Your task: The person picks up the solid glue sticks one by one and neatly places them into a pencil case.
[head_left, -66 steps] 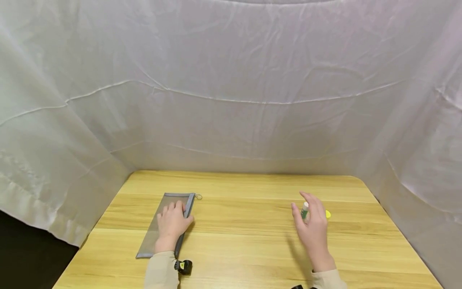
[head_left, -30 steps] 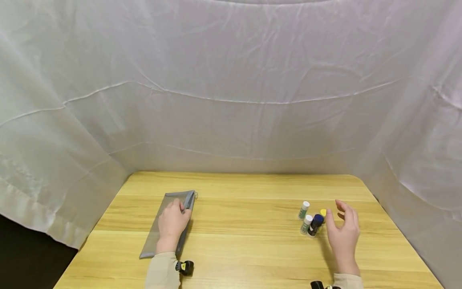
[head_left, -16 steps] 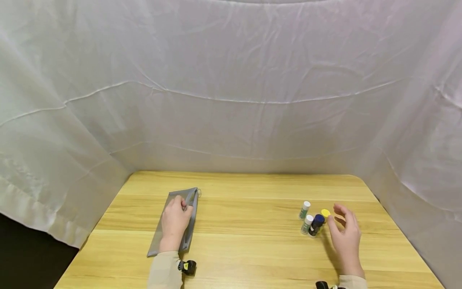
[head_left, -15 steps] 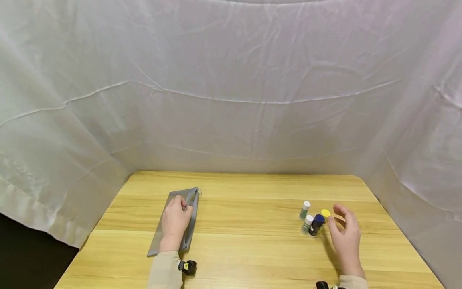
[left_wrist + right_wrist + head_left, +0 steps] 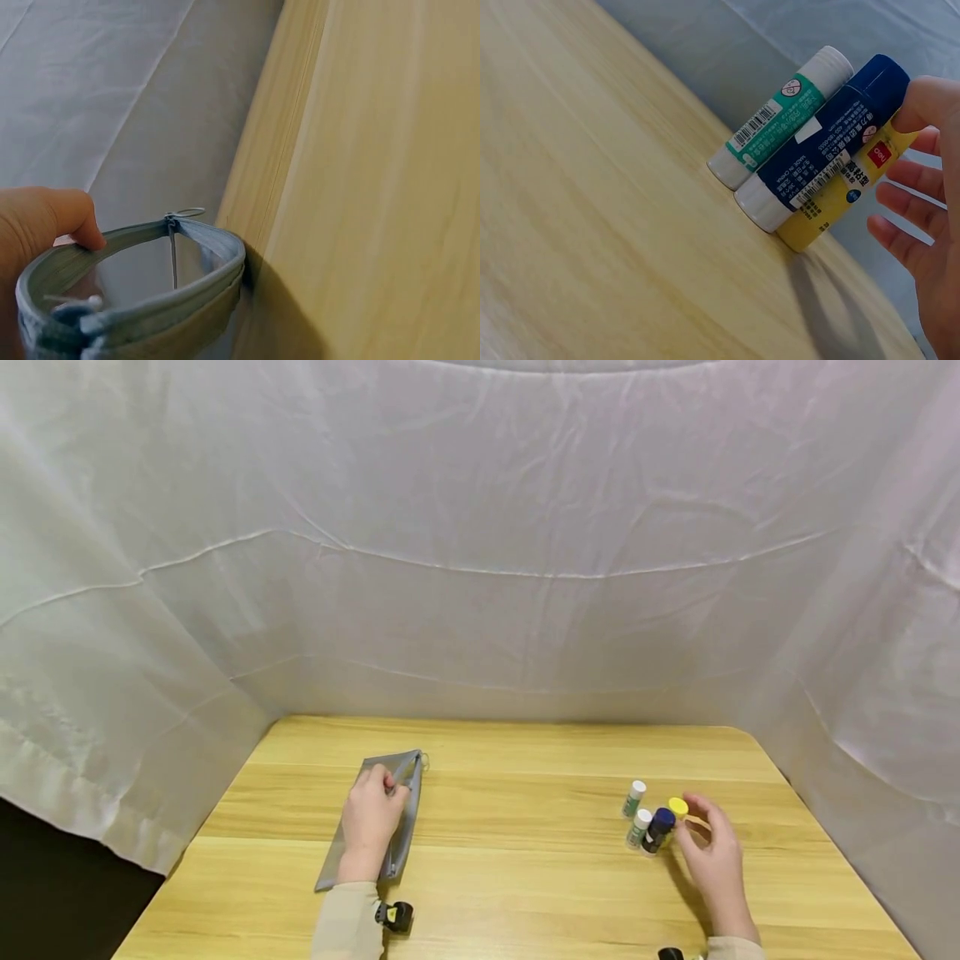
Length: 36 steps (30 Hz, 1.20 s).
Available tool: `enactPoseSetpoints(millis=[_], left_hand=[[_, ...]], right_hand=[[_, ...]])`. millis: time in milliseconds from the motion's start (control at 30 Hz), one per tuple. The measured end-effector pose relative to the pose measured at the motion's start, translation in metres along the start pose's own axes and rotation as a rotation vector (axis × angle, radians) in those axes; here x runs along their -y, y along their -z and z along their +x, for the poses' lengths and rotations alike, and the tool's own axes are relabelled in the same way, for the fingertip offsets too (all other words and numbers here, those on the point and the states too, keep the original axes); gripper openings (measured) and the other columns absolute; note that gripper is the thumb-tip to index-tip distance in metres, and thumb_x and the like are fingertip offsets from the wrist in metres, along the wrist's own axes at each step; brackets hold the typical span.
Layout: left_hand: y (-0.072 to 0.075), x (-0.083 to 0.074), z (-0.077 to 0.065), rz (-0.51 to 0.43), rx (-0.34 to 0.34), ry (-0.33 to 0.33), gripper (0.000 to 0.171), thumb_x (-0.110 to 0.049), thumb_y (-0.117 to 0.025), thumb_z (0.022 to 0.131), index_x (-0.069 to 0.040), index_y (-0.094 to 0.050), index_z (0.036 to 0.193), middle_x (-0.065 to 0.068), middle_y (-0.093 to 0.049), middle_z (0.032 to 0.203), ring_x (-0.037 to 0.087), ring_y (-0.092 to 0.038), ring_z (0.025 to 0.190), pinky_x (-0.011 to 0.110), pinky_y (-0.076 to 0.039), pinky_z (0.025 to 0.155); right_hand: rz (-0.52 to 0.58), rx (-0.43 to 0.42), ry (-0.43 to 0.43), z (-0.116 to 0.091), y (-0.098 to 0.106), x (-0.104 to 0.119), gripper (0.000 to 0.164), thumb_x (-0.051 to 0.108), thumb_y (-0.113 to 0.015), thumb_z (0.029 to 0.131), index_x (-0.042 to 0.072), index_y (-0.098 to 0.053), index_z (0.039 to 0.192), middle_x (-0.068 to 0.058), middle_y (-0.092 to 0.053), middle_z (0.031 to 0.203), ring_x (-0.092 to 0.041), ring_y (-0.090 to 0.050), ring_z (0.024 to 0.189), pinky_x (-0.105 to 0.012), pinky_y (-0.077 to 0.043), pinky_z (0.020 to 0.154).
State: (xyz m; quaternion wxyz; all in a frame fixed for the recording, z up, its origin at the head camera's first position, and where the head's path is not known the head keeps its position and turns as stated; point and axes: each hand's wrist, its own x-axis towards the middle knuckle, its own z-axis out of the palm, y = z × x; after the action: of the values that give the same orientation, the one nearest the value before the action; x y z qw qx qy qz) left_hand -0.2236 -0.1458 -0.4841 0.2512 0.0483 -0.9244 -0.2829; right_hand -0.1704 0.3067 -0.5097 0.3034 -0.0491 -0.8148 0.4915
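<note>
My left hand (image 5: 371, 818) pinches one edge of a grey zip pouch (image 5: 333, 864) on the left of the table. In the left wrist view the pouch's zippered rim (image 5: 169, 311) gapes into an oval, with a small ring (image 5: 187, 212) at its far end. At the right, my right hand (image 5: 716, 860) pinches a yellow glue stick (image 5: 855, 180) near its top between thumb and fingers. Against it stands a dark blue glue stick (image 5: 825, 142). Two green-and-white glue sticks stand alongside, a nearer one (image 5: 639, 828) and a farther one (image 5: 633, 799). All stand upright.
The wooden table (image 5: 517, 843) stretches between the two hands. Pale grey curtain (image 5: 480, 635) hangs behind it and along both sides. A small black camera (image 5: 397, 916) sits on the left wrist.
My right hand moved right past the glue sticks, then closed in on the yellow one. My left hand went from lying on the pouch to pinching its edge, spreading its mouth and shifting it slightly right.
</note>
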Motion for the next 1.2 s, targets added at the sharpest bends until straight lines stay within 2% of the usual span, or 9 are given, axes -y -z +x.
enactPoseSetpoints(millis=[167, 300, 500, 733, 1200], left_hand=[[-0.001, -0.003, 0.000, 0.072, -0.044, -0.053, 0.017, -0.018, -0.071, 0.074, -0.014, -0.055, 0.075, 0.002, -0.054, 0.071, 0.017, -0.046, 0.055, 0.030, -0.035, 0.049], [0.000, -0.007, 0.000, 0.107, -0.049, -0.068, 0.018, -0.020, -0.072, 0.074, -0.015, -0.055, 0.074, 0.002, -0.054, 0.072, 0.020, -0.048, 0.058, 0.033, -0.037, 0.051], [0.000, -0.011, -0.001, 0.110, -0.032, -0.060, 0.018, -0.021, -0.072, 0.074, -0.017, -0.054, 0.073, 0.002, -0.054, 0.074, 0.023, -0.051, 0.067, 0.036, -0.037, 0.058], [-0.001, -0.014, -0.003, 0.104, -0.047, -0.065, 0.019, -0.020, -0.071, 0.073, -0.017, -0.053, 0.072, 0.000, -0.052, 0.072, 0.023, -0.051, 0.069, 0.034, -0.035, 0.060], [-0.003, -0.016, -0.004, 0.096, 0.018, -0.039, 0.015, -0.021, -0.069, 0.077, -0.017, -0.054, 0.075, 0.001, -0.054, 0.077, 0.025, -0.053, 0.076, 0.036, -0.036, 0.064]], right_hand=[[-0.014, 0.021, -0.006, -0.002, 0.001, 0.007, 0.043, -0.013, -0.063, 0.079, -0.007, -0.058, 0.122, 0.023, -0.052, 0.103, 0.013, -0.050, 0.097, -0.002, -0.043, 0.083], [-0.024, 0.034, -0.012, -0.005, 0.004, 0.018, 0.041, -0.014, -0.063, 0.078, -0.009, -0.058, 0.119, 0.024, -0.053, 0.099, 0.015, -0.052, 0.092, -0.002, -0.044, 0.082], [-0.025, 0.066, 0.013, -0.002, 0.004, -0.007, 0.041, -0.012, -0.066, 0.078, -0.009, -0.058, 0.118, 0.031, -0.053, 0.097, 0.018, -0.051, 0.091, -0.002, -0.044, 0.081], [-0.048, 0.068, 0.017, -0.003, 0.005, -0.007, 0.039, -0.009, -0.066, 0.078, -0.007, -0.059, 0.117, 0.034, -0.051, 0.094, 0.019, -0.051, 0.090, -0.001, -0.043, 0.082], [-0.061, 0.090, 0.023, -0.002, 0.006, -0.010, 0.039, -0.007, -0.067, 0.080, -0.007, -0.059, 0.118, 0.039, -0.050, 0.095, 0.024, -0.051, 0.089, -0.001, -0.043, 0.081]])
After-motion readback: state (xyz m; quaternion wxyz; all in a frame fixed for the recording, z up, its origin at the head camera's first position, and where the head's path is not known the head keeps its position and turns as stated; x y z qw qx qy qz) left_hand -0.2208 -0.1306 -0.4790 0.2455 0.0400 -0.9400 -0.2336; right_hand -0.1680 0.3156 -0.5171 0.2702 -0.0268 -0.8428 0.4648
